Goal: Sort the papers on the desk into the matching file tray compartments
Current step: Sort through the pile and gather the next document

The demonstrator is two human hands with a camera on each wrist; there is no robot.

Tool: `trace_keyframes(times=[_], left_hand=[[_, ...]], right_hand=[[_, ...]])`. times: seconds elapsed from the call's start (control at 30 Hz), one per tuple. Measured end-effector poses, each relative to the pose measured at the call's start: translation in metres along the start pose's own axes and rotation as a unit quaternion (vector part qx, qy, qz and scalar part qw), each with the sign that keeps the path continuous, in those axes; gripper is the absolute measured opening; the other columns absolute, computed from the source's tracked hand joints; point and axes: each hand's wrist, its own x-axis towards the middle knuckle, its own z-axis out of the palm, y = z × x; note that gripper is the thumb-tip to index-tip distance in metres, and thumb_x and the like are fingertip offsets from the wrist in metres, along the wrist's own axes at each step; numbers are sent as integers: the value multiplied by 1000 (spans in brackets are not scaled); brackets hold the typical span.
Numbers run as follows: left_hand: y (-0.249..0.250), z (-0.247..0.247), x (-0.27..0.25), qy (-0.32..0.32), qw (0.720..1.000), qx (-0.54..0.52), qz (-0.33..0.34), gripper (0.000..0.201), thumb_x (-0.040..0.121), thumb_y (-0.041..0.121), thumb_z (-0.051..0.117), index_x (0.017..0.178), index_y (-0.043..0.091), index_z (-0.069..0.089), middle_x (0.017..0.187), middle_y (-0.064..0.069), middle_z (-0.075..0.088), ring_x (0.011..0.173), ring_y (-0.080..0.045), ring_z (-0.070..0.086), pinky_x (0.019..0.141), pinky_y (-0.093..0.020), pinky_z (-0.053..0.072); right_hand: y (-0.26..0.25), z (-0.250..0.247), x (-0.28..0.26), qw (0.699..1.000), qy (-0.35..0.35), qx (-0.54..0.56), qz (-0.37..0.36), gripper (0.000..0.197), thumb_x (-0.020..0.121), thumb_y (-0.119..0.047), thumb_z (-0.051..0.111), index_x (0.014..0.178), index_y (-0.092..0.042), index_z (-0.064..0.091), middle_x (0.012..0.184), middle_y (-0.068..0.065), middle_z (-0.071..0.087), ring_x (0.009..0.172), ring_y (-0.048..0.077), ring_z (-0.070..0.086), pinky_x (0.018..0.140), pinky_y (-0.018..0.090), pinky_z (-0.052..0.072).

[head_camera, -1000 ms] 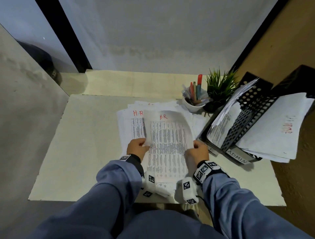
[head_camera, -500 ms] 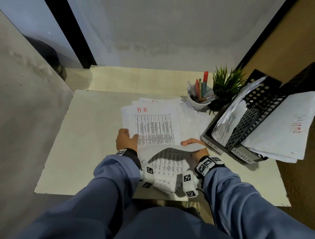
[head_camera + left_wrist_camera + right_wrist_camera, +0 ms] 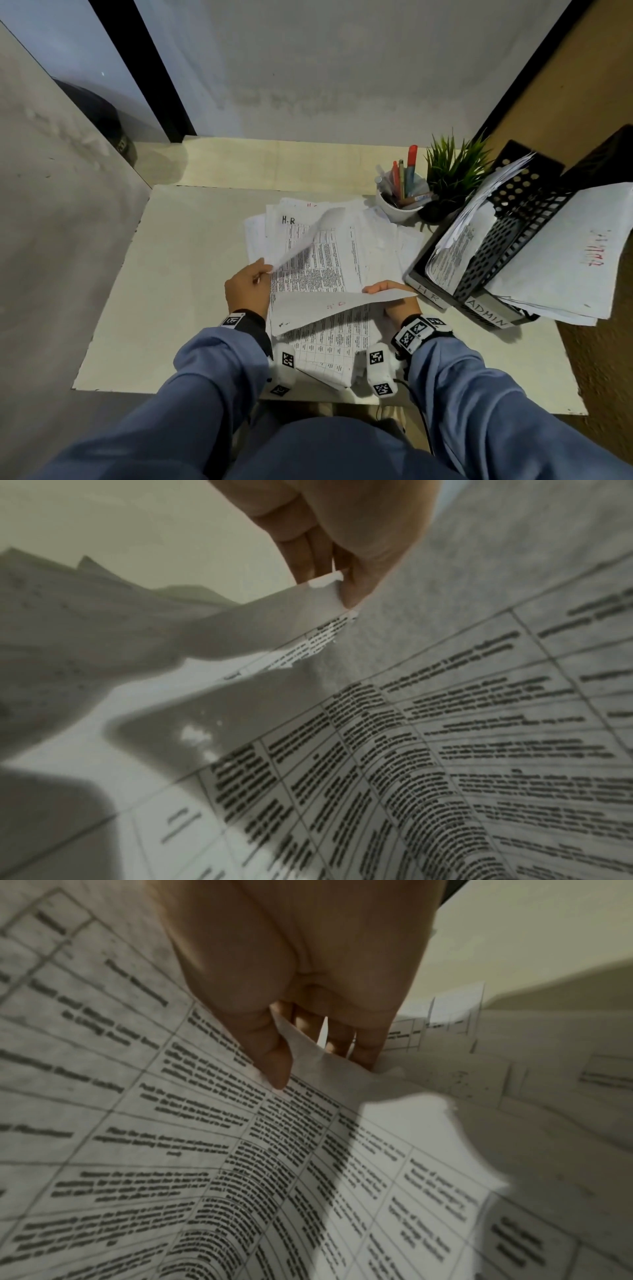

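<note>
A loose pile of printed papers (image 3: pixel 346 246) is spread mid-desk (image 3: pixel 178 274), left of the black file tray (image 3: pixel 513 240) (front labels "H R", "ADMIN"). A folded-over sheet (image 3: pixel 329 306), faint red marking, is pinched by the right hand (image 3: pixel 397 301). A curling sheet (image 3: pixel 305 240) is pinched at its corner by the left hand (image 3: pixel 246 287).

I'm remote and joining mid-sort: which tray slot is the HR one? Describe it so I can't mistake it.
Start at the black mesh file tray on the desk's right edge, beside the potted plant. Its near end carries two white labels. The HR compartment is the left one, nearer the paper pile, labelled "H R"; its neighbour reads "ADMIN".
</note>
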Motion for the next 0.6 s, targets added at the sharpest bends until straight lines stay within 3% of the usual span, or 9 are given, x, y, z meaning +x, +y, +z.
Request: trace_keyframes(times=[0.1,0.17,0.27,0.3,0.37,0.4,0.5,0.6], left_hand=[[-1,2,-5,6,999,-44,17,32,79,-8,51,66,14,70,101,0,69,96,-17,62,85,-20,43],[-4,5,-4,-30,996,-79,-20,45,76,-10,46,54,26,64,88,-2,72,89,-20,65,81,-22,46],[-6,10,-3,-75,982,-137,-105,44,68,-13,40,45,18,60,73,-12,71,79,-28,64,77,-29,51],[-4,10,-2,-84,978,-145,-125,42,66,-15,39,43,16,57,65,-10,68,72,-29,60,72,-25,50],[4,9,1,-108,974,-125,-154,40,71,-20,38,45,9,46,47,-3,53,57,-23,43,49,-11,40],[7,8,1,-118,974,-110,-160,44,75,-21,38,49,14,42,45,-1,46,53,-18,37,40,-7,33],[9,7,-2,-139,959,-158,-188,28,74,-2,45,54,17,38,40,2,41,45,-17,32,31,-13,26],[4,10,-2,-107,957,-173,-205,41,87,23,46,46,19,40,35,8,39,43,-18,34,44,-20,28]], right_hand=[[-3,1,-2,1000,14,-19,-17,39,77,29,34,64,-1,56,51,6,60,45,10,57,43,13,46],[-10,0,-1,996,6,-87,-16,36,81,24,43,65,-6,56,60,3,59,53,8,56,45,7,44],[-24,-2,-4,987,23,-156,19,34,87,9,49,70,-19,51,75,1,53,60,7,45,45,8,41],[-27,-2,-6,989,29,-142,13,29,87,10,49,74,-16,51,77,2,53,60,9,43,43,9,40],[-31,2,-13,994,34,-100,7,21,83,15,51,81,-5,54,72,6,52,61,16,45,37,7,38],[-32,5,-16,996,39,-81,7,21,80,18,53,79,-3,56,70,7,53,63,20,48,36,8,39],[-29,6,-12,995,63,-74,12,26,73,17,59,80,-7,56,71,8,55,65,22,51,42,16,42],[-34,6,-16,996,43,-79,19,35,74,22,54,94,-7,54,79,8,58,61,14,50,40,14,41]])
